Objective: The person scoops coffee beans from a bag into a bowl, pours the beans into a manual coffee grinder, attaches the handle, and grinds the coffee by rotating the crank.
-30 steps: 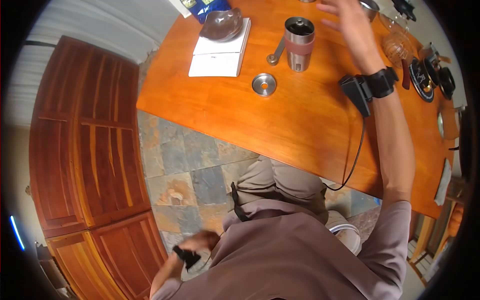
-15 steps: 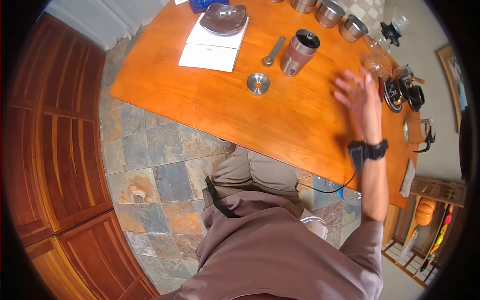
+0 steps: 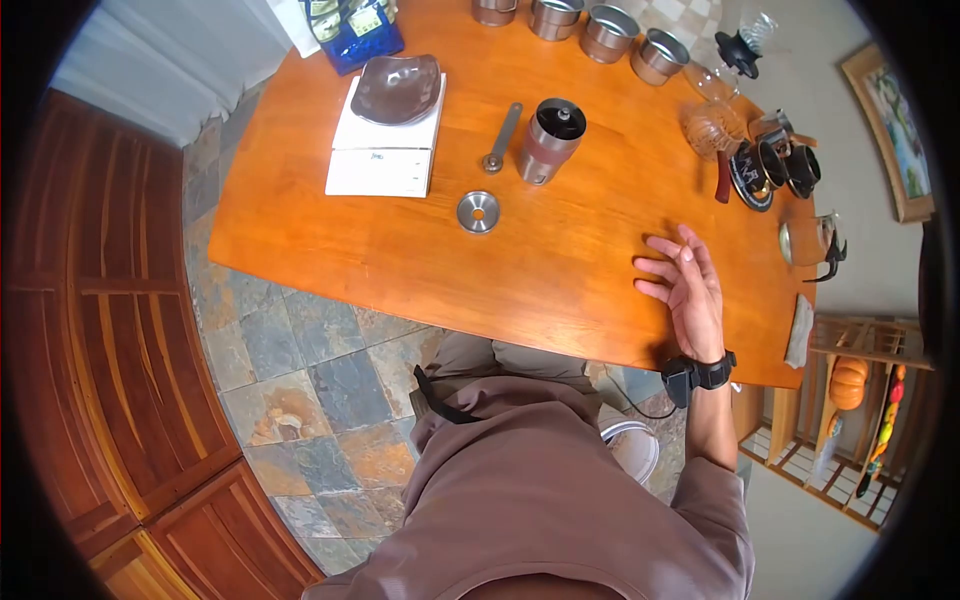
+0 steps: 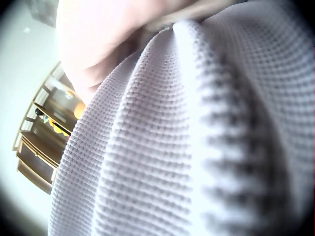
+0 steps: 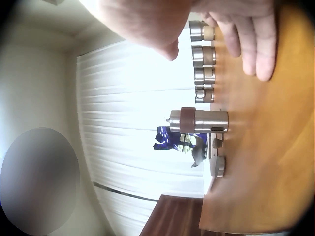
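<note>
Over the right front of the wooden table (image 3: 310, 250), my right hand (image 3: 690, 300) is held palm inward, fingers loosely spread, with nothing in it. Left of it stand a steel hand coffee grinder (image 3: 550, 150) with a brown band and uncovered dark top, its crank handle (image 3: 507, 130) lying alongside, and a round steel lid (image 3: 478, 212) with a central hole. My left hand (image 4: 113, 29), outside the head view, shows against waffle-textured fabric (image 4: 142, 128) in the left wrist view. Folds run up to this hand; its fingertips are hidden, and I cannot tell whether they grip.
A dark bowl (image 3: 398, 90) rests on a white scale (image 3: 378, 172), before a blue bag (image 3: 368, 38). Several steel cups (image 3: 608, 42) line the back. Along the right are a glass carafe (image 3: 712, 132), a black cup (image 3: 768, 165), a glass pot (image 3: 800, 243) and a folded cloth (image 3: 800, 332).
My right hand has come back from the far right of the table toward its near edge, fingers relaxing. The left hand, earlier beside the hip, has left the head view.
</note>
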The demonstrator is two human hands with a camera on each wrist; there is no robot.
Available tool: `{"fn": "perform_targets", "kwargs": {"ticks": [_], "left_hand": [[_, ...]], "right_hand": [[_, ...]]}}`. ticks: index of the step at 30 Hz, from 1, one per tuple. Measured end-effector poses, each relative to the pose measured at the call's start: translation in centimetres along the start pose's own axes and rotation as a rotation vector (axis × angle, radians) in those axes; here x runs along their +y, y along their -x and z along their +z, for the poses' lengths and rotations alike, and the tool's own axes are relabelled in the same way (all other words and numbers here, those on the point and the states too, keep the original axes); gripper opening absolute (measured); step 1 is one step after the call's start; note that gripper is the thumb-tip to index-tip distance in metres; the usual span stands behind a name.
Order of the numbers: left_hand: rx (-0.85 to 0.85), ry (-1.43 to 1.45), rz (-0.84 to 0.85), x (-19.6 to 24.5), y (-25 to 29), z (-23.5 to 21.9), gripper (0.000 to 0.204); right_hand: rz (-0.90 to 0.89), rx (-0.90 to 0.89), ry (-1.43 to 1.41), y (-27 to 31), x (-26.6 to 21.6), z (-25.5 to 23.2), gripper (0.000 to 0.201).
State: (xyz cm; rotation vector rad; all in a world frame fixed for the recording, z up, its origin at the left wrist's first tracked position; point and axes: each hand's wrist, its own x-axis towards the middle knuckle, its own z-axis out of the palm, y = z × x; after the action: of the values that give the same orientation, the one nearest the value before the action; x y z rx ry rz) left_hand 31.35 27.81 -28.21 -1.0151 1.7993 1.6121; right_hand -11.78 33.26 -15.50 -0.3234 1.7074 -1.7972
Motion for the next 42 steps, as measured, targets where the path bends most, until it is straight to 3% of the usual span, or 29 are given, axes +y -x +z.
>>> {"fn": "perform_targets", "kwargs": {"ticks": [18, 42], "left_hand": [[0.202, 0.0, -0.098, 2.2, 1.4, -2.3, 0.046], [0.544, -0.135, -0.124, 2.3, 4.5, -4.8, 0.044]], "right_hand": [[0.056, -0.102, 0.065, -6.0, -0.2, 3.6, 0.057], [0.087, -0.169, 0.086, -6.2, 0.2, 2.9, 0.038]]}}
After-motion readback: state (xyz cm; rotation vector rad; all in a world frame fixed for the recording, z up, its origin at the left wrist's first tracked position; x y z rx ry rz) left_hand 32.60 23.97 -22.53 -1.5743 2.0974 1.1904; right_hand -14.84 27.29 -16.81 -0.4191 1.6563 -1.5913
